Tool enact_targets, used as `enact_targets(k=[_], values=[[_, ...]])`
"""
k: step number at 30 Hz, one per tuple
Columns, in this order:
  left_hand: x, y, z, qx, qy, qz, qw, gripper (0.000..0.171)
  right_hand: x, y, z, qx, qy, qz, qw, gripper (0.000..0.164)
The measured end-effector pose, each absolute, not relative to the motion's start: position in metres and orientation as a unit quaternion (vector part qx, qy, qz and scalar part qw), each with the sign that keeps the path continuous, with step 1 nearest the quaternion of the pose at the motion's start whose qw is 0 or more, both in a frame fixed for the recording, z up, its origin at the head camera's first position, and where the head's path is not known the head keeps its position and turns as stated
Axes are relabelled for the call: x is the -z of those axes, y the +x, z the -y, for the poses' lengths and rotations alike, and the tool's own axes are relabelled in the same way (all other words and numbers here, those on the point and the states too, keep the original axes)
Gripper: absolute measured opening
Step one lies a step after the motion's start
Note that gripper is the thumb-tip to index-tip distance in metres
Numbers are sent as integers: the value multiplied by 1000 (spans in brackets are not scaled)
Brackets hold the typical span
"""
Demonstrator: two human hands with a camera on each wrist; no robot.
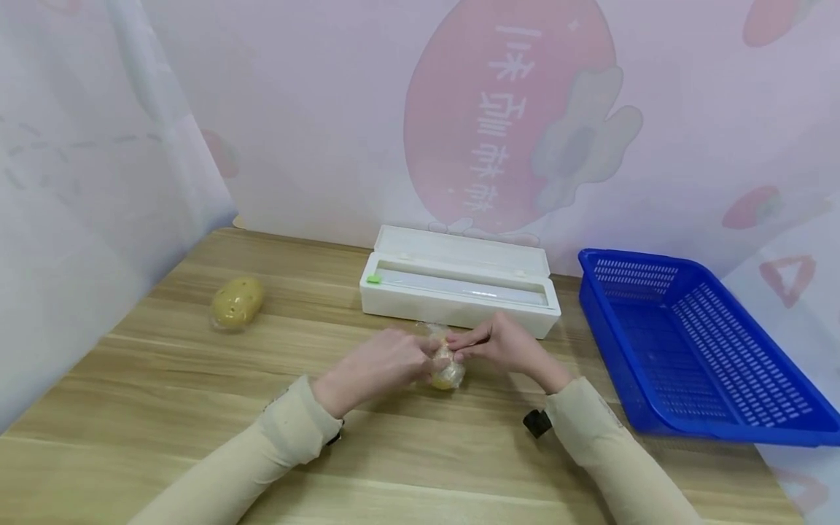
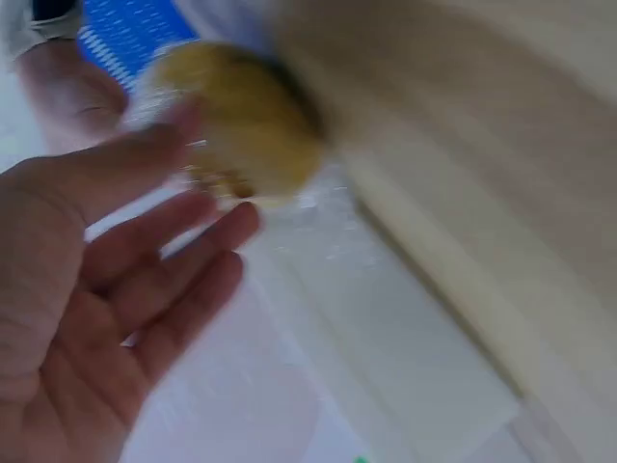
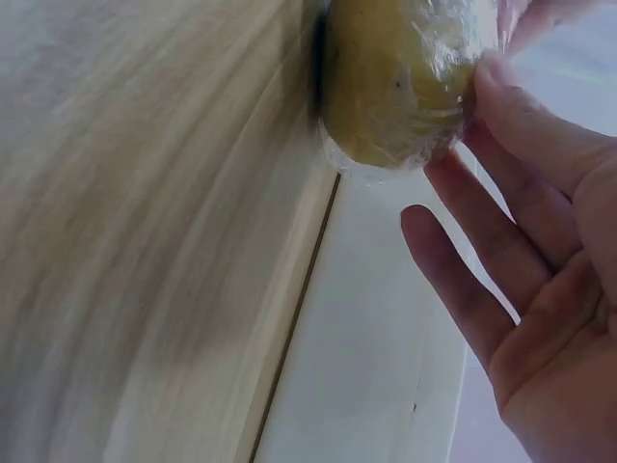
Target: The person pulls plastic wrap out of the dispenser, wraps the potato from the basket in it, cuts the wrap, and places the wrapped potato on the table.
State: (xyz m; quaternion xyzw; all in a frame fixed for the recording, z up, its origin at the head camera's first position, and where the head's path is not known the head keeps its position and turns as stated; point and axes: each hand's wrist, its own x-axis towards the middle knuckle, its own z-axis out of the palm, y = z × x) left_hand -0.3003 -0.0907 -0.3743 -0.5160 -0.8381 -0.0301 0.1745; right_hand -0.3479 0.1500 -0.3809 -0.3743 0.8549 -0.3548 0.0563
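A yellow potato [image 1: 446, 377] in clear plastic wrap [image 3: 448, 48] lies on the table in front of a white cling film box. My left hand [image 1: 387, 364] is at its left side, thumb and forefinger pinching the wrap while the other fingers are loosely bent. From the other side, my right hand [image 1: 502, 346] pinches the wrap at the top of the potato. In the right wrist view the thumb [image 3: 521, 111] lies against the crinkled film. Loose film sticks up between the two hands.
Behind the hands stands the white cling film box [image 1: 459, 310], lid up, with a green slider [image 1: 374, 279] at its left end. A second, film-covered potato [image 1: 238, 302] lies at the left. The blue plastic basket [image 1: 613, 343] stands at the right edge of the wooden table [image 1: 197, 408].
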Motion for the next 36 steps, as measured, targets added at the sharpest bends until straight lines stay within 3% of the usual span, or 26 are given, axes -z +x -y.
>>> enact_targets(k=[3,7,12,25,30,36], values=[[369,-299,91,66,-498,855,130,12,379,-346,-146,356,-360,-862,36,13],[364,-300,94,116,-438,888,73,27,380,-334,-140,335,-378,-863,-27,13],[366,-304,96,127,-417,898,64,28,382,-316,-135,293,-399,-865,-89,11],[375,-309,98,128,-367,918,76,26,382,-308,-132,292,-348,-889,-57,30],[377,-313,101,162,-362,917,34,43,381,-309,-132,291,-354,-887,-47,30],[382,-319,105,204,-361,910,-20,45,382,-309,-131,295,-358,-886,-23,32]])
